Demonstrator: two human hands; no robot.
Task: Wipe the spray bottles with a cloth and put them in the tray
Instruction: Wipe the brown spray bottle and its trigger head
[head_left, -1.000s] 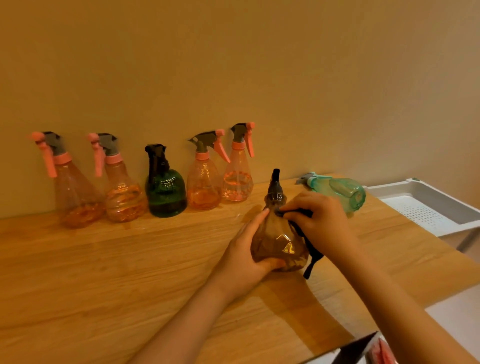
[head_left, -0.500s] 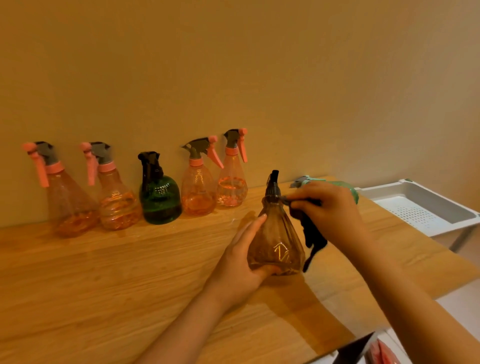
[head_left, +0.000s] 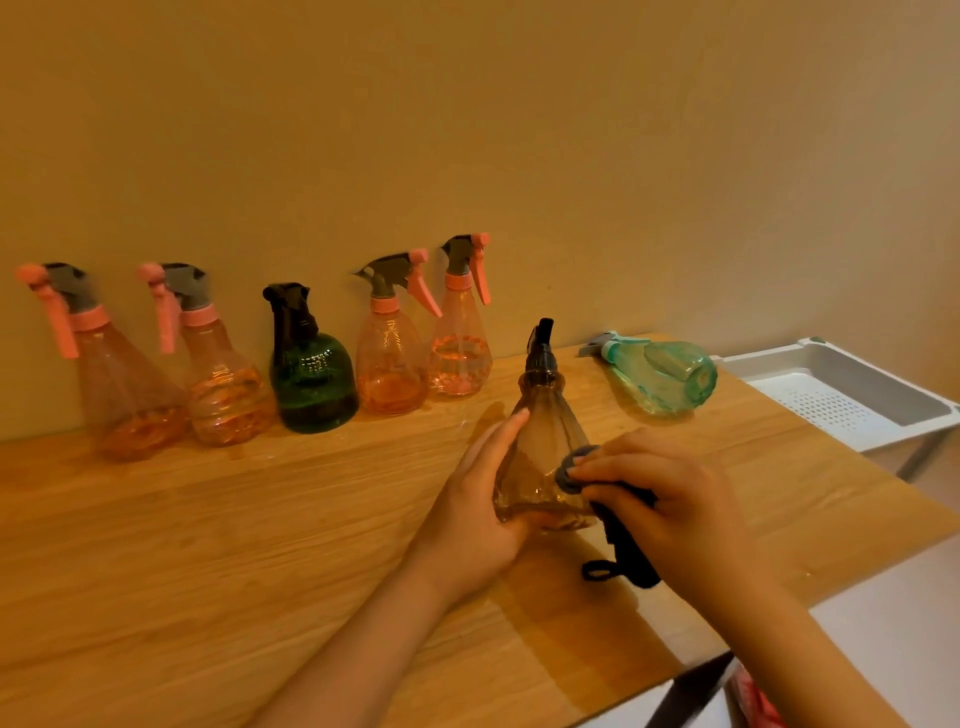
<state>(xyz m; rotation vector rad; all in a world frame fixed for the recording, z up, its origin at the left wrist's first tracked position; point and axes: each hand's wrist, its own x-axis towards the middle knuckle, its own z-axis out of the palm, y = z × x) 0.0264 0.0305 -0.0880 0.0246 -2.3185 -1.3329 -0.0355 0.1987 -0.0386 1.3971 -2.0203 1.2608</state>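
We see a brown see-through bottle (head_left: 540, 457) with a black sprayer, a dark grey cloth (head_left: 613, 514), four orange-pink bottles (head_left: 389, 358) with grey-and-pink triggers, a dark green bottle (head_left: 311, 379) topped black, a pale teal bottle (head_left: 660, 376), a white tray (head_left: 841, 364) with what seems a dotted floor, and a wood-grain table (head_left: 260, 545).

Both bare forearms enter from the lower edge, from about 6 o'clock, and converge toward the middle. The left hand (head_left: 475, 512) lies with its palm turned toward 3 o'clock, fingers straight and stretched toward 12 o'clock, thumb hooked underneath at the base of what it steadies. The right hand (head_left: 662, 499) sits at 3 o'clock from the left, knuckles up, its fingers (head_left: 597, 467) bent and pointing toward 9 o'clock, pressing a wad held beneath them. The hands are near one another, not touching.
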